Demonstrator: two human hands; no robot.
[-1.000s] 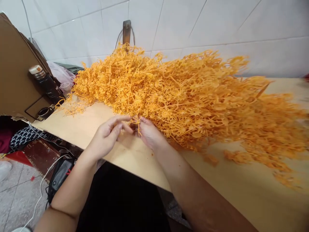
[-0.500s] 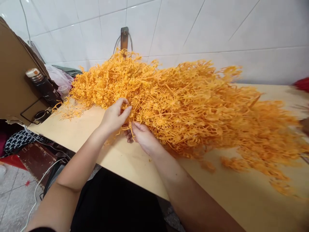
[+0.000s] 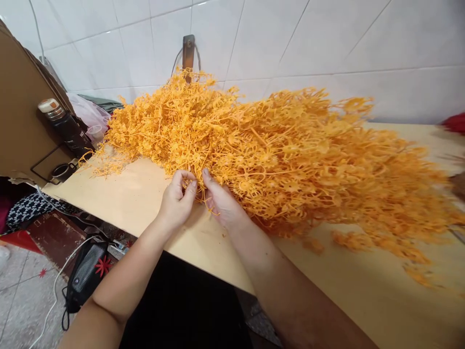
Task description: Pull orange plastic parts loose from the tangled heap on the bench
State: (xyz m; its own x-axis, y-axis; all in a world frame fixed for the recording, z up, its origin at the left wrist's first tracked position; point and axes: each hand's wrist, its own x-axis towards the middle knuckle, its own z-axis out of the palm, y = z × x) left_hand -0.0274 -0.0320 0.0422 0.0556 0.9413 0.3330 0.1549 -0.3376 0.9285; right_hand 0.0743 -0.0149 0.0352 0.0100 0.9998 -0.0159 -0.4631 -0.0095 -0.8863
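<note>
A large heap of orange artificial sprigs [image 3: 254, 160] lies across the wooden table [image 3: 203, 242]. At its front edge, my left hand [image 3: 179, 194] has its thumb and forefinger curled together; whatever is between them is too small to make out. Close beside it on the right, my right hand [image 3: 220, 198] touches the sprigs with its thumb raised. A thin orange stem pokes out by its fingers, which are partly hidden behind the palm.
On the left are a dark flask [image 3: 65, 126] with a white lid, a dark mug [image 3: 63, 171] and a cardboard box [image 3: 25, 106]. A tiled wall [image 3: 276, 43] stands behind. Something red [image 3: 454, 124] sits at the far right.
My left hand has moved down toward the table edge and its thumb and forefinger have come together. My right thumb has lifted from the stem. The view has shifted slightly.
</note>
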